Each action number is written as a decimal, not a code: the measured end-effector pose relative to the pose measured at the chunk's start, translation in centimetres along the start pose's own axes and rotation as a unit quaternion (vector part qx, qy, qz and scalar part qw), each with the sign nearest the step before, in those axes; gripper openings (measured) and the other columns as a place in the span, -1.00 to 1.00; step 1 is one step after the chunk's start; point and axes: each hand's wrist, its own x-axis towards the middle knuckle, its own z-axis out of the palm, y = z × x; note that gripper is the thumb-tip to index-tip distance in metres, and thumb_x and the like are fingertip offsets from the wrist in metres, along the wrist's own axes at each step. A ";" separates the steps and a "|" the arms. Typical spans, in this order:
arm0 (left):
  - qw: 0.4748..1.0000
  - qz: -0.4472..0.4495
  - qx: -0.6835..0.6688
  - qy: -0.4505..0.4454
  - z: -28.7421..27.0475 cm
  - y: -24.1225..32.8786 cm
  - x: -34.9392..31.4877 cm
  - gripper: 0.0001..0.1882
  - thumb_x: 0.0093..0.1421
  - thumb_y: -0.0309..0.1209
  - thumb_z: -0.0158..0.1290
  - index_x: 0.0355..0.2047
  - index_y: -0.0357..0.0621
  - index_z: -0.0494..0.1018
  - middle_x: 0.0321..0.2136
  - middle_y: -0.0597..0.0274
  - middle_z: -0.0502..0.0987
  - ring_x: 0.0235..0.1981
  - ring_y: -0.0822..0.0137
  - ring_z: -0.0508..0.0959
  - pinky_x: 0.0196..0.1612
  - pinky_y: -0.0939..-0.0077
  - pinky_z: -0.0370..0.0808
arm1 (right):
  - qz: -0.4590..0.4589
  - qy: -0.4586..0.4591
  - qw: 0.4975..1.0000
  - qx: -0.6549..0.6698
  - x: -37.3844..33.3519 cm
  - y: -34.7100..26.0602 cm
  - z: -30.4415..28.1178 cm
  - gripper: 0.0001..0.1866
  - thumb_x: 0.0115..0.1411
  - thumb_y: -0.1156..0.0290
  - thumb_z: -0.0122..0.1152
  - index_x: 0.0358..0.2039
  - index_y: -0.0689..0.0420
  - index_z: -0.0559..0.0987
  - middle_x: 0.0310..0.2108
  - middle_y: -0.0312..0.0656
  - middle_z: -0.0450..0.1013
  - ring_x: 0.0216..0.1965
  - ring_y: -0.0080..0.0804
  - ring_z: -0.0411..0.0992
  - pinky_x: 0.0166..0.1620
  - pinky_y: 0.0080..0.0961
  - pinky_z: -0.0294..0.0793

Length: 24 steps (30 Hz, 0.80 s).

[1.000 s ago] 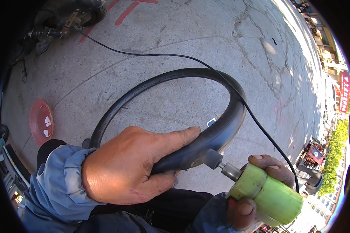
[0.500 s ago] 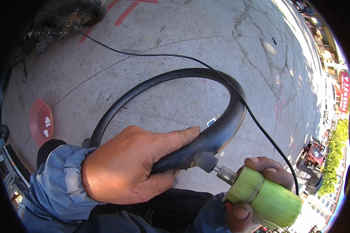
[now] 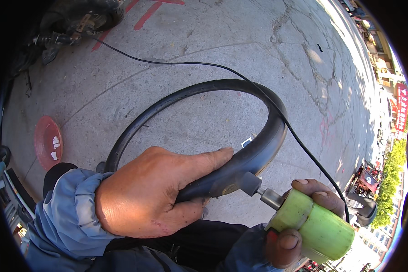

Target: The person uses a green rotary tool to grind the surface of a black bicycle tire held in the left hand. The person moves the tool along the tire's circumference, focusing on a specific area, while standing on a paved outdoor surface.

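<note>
My left hand [image 3: 145,195] is wrapped round a black inner tube [image 3: 258,149], its index finger stretched along the top and its thumb below. The tube forms a loop reaching away from me. In my right hand [image 3: 322,197] is a green electric grinder [image 3: 324,231], thumb on the near side and fingers over the far side. Its dark grinding head [image 3: 248,183] is at the tube's near right edge, seemingly touching it. A dull brownish scuffed spot [image 3: 230,188] shows on the tube between that head and my left hand.
A black cord [image 3: 303,147] crosses over the tube toward a dark wheeled machine [image 3: 84,22] at the far left. A reddish basin [image 3: 43,149] with white scraps stands at left. Cracked concrete ground [image 3: 204,45] bears red painted lines [image 3: 147,17]. A small vehicle [image 3: 366,177] stands at right.
My right hand has shifted the grinder slightly right and away from me, so its head has moved along the tube and uncovered the scuffed spot. My left hand and the tube look unmoved.
</note>
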 end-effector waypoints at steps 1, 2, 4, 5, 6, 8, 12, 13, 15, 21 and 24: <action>1.000 -0.005 0.000 -0.001 0.0 0.0 0.0 -0.28 0.03 -0.69 0.10 0.26 -0.32 0.22 -0.37 0.05 0.62 -0.39 0.39 0.64 -0.31 0.56 0.52 | -0.012 0.011 1.000 -0.001 0.3 0.4 0.0 -0.16 -0.08 -0.04 0.52 0.00 0.26 0.32 -0.20 0.12 0.43 -0.34 -0.33 0.48 -0.21 -0.57 0.53; 1.000 -0.010 -0.001 -0.001 0.0 0.1 0.0 -0.28 0.03 -0.69 0.10 0.26 -0.32 0.22 -0.37 0.05 0.62 -0.39 0.39 0.64 -0.30 0.56 0.52 | -0.024 0.022 0.999 -0.002 0.4 0.7 -0.1 -0.16 -0.09 -0.05 0.52 0.00 0.26 0.32 -0.20 0.11 0.43 -0.35 -0.33 0.48 -0.22 -0.57 0.54; 1.000 -0.012 0.000 -0.001 0.0 0.1 0.0 -0.29 0.03 -0.69 0.10 0.25 -0.32 0.23 -0.37 0.05 0.62 -0.38 0.39 0.64 -0.29 0.56 0.52 | 0.000 0.007 1.000 -0.004 0.3 0.4 -0.3 -0.15 -0.10 -0.09 0.51 -0.01 0.25 0.33 -0.20 0.09 0.43 -0.28 -0.29 0.45 -0.25 -0.54 0.50; 1.000 -0.009 0.000 0.000 0.0 0.1 0.1 -0.29 0.03 -0.69 0.10 0.25 -0.32 0.23 -0.36 0.05 0.62 -0.37 0.39 0.64 -0.29 0.56 0.52 | 0.029 -0.004 1.000 0.000 0.1 -0.4 -0.3 -0.15 -0.10 -0.09 0.51 -0.01 0.24 0.34 -0.20 0.09 0.43 -0.26 -0.28 0.44 -0.25 -0.52 0.50; 1.000 -0.006 0.001 0.000 0.1 0.0 0.1 -0.30 0.03 -0.69 0.11 0.25 -0.32 0.23 -0.36 0.04 0.62 -0.37 0.39 0.64 -0.28 0.56 0.52 | 0.058 -0.013 0.998 0.003 -0.1 -0.9 -0.2 -0.15 -0.11 -0.10 0.51 -0.02 0.24 0.34 -0.20 0.09 0.43 -0.25 -0.28 0.43 -0.25 -0.51 0.49; 1.000 -0.006 0.005 0.004 0.2 -0.4 0.1 -0.30 0.03 -0.69 0.11 0.24 -0.33 0.24 -0.35 0.04 0.62 -0.36 0.38 0.64 -0.27 0.56 0.52 | -0.007 0.016 0.996 0.090 -0.3 0.3 1.4 -0.24 -0.09 0.09 0.53 -0.07 0.32 0.34 -0.28 0.09 0.45 -0.26 -0.09 0.50 -0.20 -0.32 0.56; 1.000 -0.012 0.004 0.008 -0.1 -0.2 -0.2 -0.31 0.04 -0.69 0.10 0.24 -0.34 0.24 -0.35 0.03 0.62 -0.35 0.39 0.64 -0.26 0.56 0.52 | 0.009 -0.044 0.998 0.038 0.0 0.2 -0.3 -0.27 -0.08 0.12 0.53 -0.08 0.24 0.30 -0.23 0.09 0.46 -0.24 -0.26 0.49 -0.16 -0.49 0.52; 1.000 -0.011 0.004 0.006 -0.1 0.0 -0.1 -0.31 0.04 -0.68 0.10 0.24 -0.34 0.24 -0.35 0.02 0.62 -0.35 0.39 0.64 -0.26 0.56 0.52 | 0.014 -0.046 0.999 0.016 0.1 0.2 -0.8 -0.26 -0.07 0.09 0.52 -0.06 0.22 0.30 -0.21 0.09 0.46 -0.25 -0.32 0.48 -0.17 -0.55 0.51; 1.000 -0.009 0.003 0.002 0.0 0.2 0.0 -0.32 0.06 -0.68 0.11 0.23 -0.34 0.25 -0.34 0.02 0.62 -0.35 0.39 0.64 -0.26 0.56 0.52 | -0.004 -0.011 1.000 0.013 0.4 0.8 -0.7 -0.21 -0.08 0.03 0.52 -0.01 0.24 0.32 -0.19 0.11 0.43 -0.31 -0.33 0.47 -0.22 -0.56 0.54; 1.000 0.001 0.004 0.010 0.2 -0.4 0.1 -0.31 0.03 -0.70 0.10 0.24 -0.34 0.24 -0.34 0.02 0.62 -0.35 0.39 0.64 -0.25 0.56 0.52 | 0.098 -0.039 0.994 0.003 -0.2 -1.5 -0.2 -0.18 -0.12 0.02 0.54 0.00 0.25 0.35 -0.18 0.11 0.43 -0.30 -0.30 0.46 -0.24 -0.55 0.54; 1.000 -0.005 0.004 0.009 0.1 -0.4 0.1 -0.30 0.02 -0.71 0.10 0.24 -0.34 0.24 -0.35 0.02 0.62 -0.34 0.38 0.64 -0.25 0.57 0.52 | -0.066 -0.017 0.989 0.129 -0.2 1.1 1.3 -0.30 -0.08 0.23 0.52 -0.08 0.37 0.34 -0.31 0.10 0.45 -0.26 0.01 0.54 -0.16 -0.21 0.58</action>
